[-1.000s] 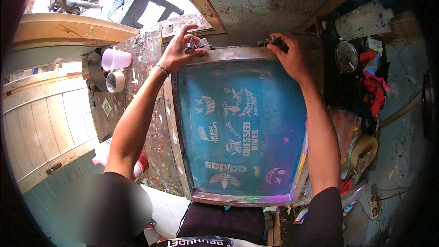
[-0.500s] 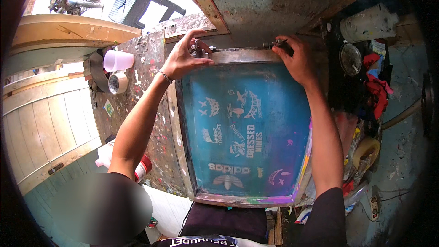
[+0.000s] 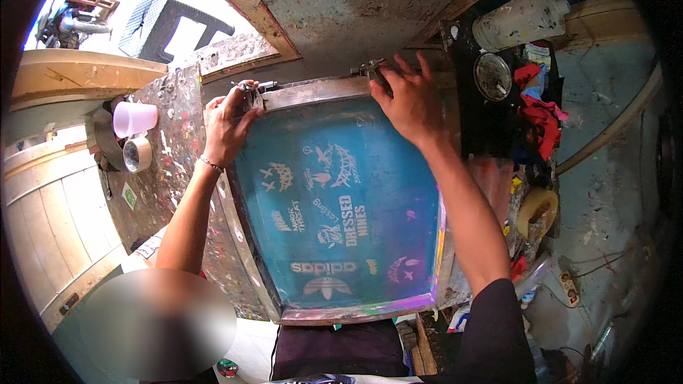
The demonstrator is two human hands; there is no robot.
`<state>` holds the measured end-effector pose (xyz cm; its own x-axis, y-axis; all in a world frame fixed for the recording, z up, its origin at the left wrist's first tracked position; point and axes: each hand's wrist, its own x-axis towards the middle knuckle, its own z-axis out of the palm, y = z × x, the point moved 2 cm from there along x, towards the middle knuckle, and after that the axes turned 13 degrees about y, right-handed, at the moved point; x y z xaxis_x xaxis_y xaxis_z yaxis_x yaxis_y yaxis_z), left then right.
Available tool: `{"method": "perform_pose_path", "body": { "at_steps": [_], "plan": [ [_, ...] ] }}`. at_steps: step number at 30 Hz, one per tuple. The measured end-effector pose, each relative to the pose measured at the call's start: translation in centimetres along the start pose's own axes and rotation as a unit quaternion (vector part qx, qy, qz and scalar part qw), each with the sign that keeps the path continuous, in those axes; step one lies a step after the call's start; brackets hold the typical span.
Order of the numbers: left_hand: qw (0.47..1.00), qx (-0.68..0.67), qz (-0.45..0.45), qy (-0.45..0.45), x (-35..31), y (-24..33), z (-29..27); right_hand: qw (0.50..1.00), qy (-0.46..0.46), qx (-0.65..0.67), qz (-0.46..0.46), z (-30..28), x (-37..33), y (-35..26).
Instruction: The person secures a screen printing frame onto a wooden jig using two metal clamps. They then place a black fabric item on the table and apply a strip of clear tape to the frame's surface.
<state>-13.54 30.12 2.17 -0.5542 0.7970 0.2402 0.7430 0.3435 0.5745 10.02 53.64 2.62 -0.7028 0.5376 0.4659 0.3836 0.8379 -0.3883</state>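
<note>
Blue printing screen (image 3: 384, 163) centred over surface (image 3: 171, 144).
Left clamp (image 3: 267, 87), screen's 11 o'clock, is gripped by left hand (image 3: 225, 129) fingers; right clamp (image 3: 363, 70), 12 o'clock, is touched by right hand (image 3: 413, 108) fingers, grip indeterminable.

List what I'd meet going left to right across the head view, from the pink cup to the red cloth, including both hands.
Pink cup → left hand → right hand → round grey lid → red cloth.

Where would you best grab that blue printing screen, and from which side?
Probably by the near rail of the blue printing screen, from the person's side: it is a slim bar facing the body, while the left hand, right hand and metal clamps crowd the far rail.
</note>
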Motion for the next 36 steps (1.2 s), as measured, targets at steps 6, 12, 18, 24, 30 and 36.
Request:
{"method": "perform_pose_path", "body": {
  "at_steps": [6,12,18,24,30,36],
  "plan": [
    [0.998,0.019,-0.021,-0.052,0.5,0.3,-0.3,0.999,0.049,-0.007,0.021,1.4,-1.1,-0.7],
    [1.0,-0.005,0.002,0.013,0.0,0.0,0.1,0.995,0.029,0.09,0.034,1.0,-1.5,0.3],
    [1.0,0.0,-0.005,0.017,0.3,0.0,0.7,0.994,-0.059,0.062,0.062,0.6,-1.2,1.0],
    [0.999,-0.005,0.022,0.042,0.1,-0.1,0.8,0.988,-0.073,0.089,0.106,0.2,-0.7,0.6],
    [0.996,0.084,0.014,0.015,-0.1,-0.8,0.4,0.994,0.054,0.077,0.052,-2.9,3.0,-2.2],
    [0.998,0.053,0.007,0.031,-0.6,-2.3,0.9,0.963,-0.051,0.212,-0.156,0.4,6.6,-12.8]
  ]
}}
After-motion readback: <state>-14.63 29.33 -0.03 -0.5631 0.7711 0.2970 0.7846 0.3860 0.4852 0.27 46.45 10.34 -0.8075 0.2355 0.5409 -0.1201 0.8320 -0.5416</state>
